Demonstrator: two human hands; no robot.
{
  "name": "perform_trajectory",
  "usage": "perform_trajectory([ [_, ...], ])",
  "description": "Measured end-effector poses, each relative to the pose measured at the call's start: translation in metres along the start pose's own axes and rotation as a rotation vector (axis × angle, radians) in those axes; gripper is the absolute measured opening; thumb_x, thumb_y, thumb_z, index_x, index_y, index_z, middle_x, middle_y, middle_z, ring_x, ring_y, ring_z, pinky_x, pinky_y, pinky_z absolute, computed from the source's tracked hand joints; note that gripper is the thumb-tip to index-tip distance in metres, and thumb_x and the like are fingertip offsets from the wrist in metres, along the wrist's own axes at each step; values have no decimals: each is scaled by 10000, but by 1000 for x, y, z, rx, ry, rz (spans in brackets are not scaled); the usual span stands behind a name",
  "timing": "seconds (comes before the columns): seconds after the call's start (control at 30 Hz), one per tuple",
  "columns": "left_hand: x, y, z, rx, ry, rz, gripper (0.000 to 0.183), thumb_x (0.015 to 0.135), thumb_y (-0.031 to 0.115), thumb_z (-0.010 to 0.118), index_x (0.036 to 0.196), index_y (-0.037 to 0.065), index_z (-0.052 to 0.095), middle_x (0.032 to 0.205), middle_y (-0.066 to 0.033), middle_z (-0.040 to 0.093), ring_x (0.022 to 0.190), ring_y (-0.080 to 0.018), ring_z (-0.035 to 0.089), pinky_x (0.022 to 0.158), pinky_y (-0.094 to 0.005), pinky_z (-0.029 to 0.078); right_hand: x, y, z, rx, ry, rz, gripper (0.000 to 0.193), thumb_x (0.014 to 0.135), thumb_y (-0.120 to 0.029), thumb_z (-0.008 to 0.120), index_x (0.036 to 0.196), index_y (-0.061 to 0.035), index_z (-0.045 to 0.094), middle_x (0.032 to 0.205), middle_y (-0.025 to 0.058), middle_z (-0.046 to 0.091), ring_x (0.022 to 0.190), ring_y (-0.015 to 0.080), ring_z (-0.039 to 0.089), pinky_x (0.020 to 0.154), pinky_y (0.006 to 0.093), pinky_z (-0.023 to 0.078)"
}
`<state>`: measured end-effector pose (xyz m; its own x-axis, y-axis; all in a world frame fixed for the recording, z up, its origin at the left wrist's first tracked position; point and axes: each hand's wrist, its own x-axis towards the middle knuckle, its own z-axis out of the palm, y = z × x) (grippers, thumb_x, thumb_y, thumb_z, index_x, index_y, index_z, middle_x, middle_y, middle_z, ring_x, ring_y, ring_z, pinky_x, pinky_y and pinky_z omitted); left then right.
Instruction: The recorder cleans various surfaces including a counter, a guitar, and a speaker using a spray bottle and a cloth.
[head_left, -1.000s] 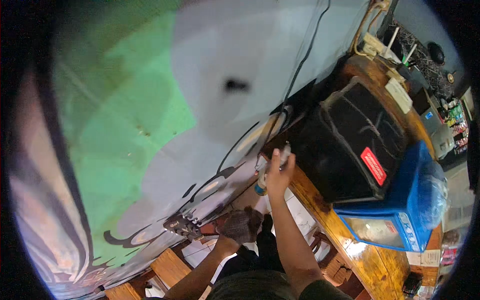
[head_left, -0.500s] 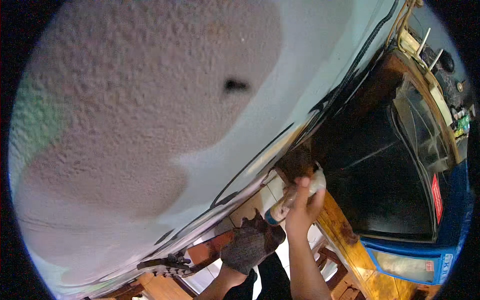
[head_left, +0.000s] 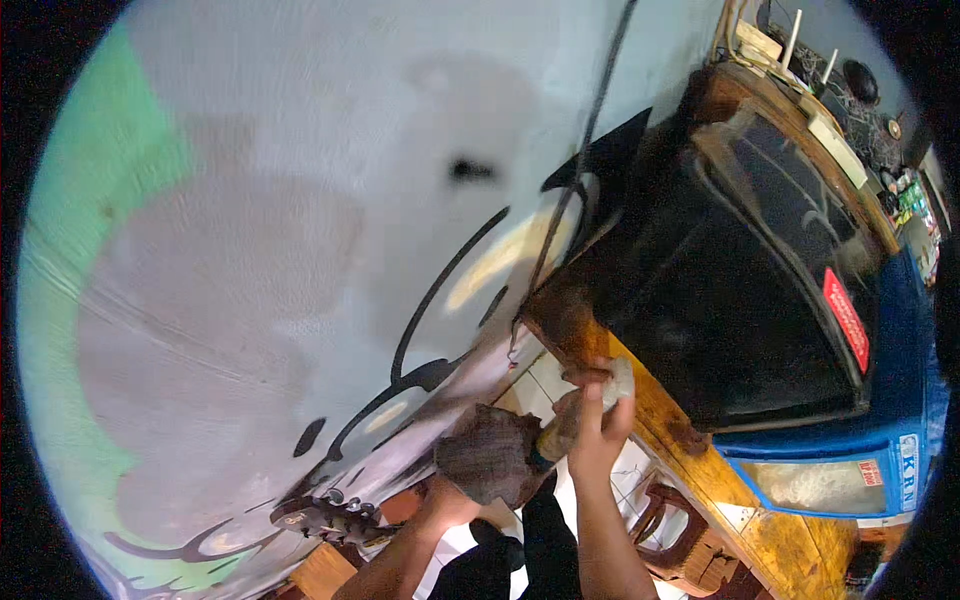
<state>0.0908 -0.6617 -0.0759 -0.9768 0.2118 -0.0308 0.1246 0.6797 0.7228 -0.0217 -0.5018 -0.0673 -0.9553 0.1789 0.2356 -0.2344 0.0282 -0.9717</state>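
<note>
A dark grey-brown cloth (head_left: 488, 455) covers the fingers of my left hand (head_left: 452, 503), which holds it up in front of the wall; the fingers themselves are hidden. In my right hand (head_left: 597, 440) is a bottle (head_left: 622, 380), pale and whitish at its upper end, with the fingers wrapped round it. It tilts down to the left, and its narrower tan end (head_left: 557, 432) meets the right edge of the cloth; whether anything comes out of it I cannot tell.
A wall (head_left: 250, 270) painted grey, green and black fills the left. At right, a large black panel (head_left: 740, 300) with a red label and a blue-framed case (head_left: 820, 480) stand by a yellow-brown wooden top (head_left: 690, 430). A guitar headstock (head_left: 325, 520) and a wooden chair (head_left: 690, 550) are below.
The view has shifted, showing more of the wall painting and chair. The bottle's lower end, apart from the cloth before, has come against it. The cloth is spread flatter over my left hand.
</note>
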Motion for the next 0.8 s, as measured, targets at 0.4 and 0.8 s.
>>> perform_trajectory([
  [0.4,-6,-17,33,-133,308,69,319,853,96,607,1168,138,627,1219,-123,593,1144,-340,531,997,-455,391,-21,13,16,228,-10,66,391,968,-205,515,1276,14,417,971,129,569,750,170,589,584,302,521],
  [0.8,-2,-32,40,249,437,272,522,777,62,621,1289,135,548,1331,-140,518,1223,-351,487,1016,-503,369,-12,1,15,381,-19,51,418,988,-289,447,1284,1,392,924,142,540,702,202,571,612,332,515],
])
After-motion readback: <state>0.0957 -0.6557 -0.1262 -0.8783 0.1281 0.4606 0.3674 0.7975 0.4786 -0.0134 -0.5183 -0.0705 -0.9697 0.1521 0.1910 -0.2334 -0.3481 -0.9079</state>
